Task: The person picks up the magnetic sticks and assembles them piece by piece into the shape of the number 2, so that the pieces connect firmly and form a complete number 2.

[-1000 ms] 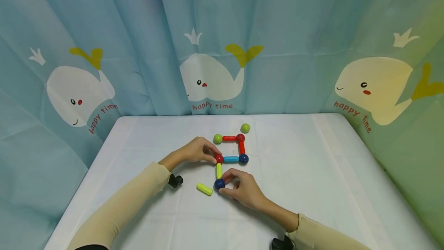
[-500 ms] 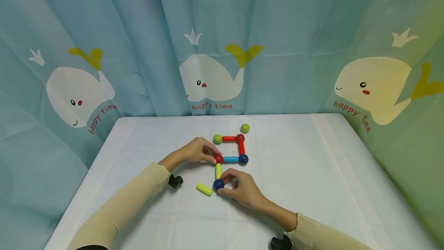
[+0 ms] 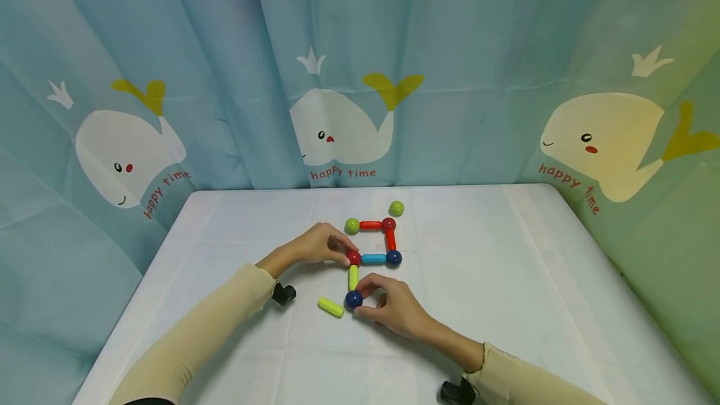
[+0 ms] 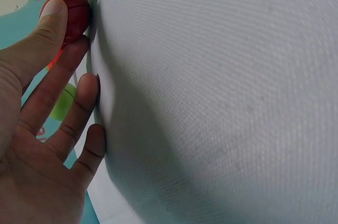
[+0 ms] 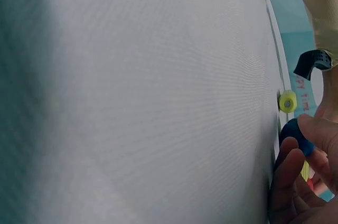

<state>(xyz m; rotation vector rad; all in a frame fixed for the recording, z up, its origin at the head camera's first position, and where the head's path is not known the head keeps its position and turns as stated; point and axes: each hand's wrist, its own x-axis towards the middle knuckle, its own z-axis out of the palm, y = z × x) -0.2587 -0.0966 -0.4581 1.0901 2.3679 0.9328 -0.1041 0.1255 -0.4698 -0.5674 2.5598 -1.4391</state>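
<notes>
My left hand [image 3: 322, 244] pinches a red ball [image 4: 77, 18] between thumb and fingers. From that ball a yellow-green rod [image 3: 353, 278] runs toward me to a dark blue ball [image 3: 354, 300], which my right hand [image 3: 394, 306] grips between thumb and fingertips. A light blue rod [image 3: 374, 259] joins the held red ball to another dark blue ball [image 3: 394, 258] on the right. Beyond it, a red rod [image 3: 390, 239] leads up to a second red ball [image 3: 389, 224]. Another red rod [image 3: 370, 225] links that one with a green ball [image 3: 352, 225].
A loose yellow-green rod [image 3: 330, 307] lies left of the near blue ball. One separate green ball [image 3: 396, 208] sits behind the joined pieces. The white-covered table [image 3: 506, 280] meets a blue curtain [image 3: 467, 130] with whale prints at its back.
</notes>
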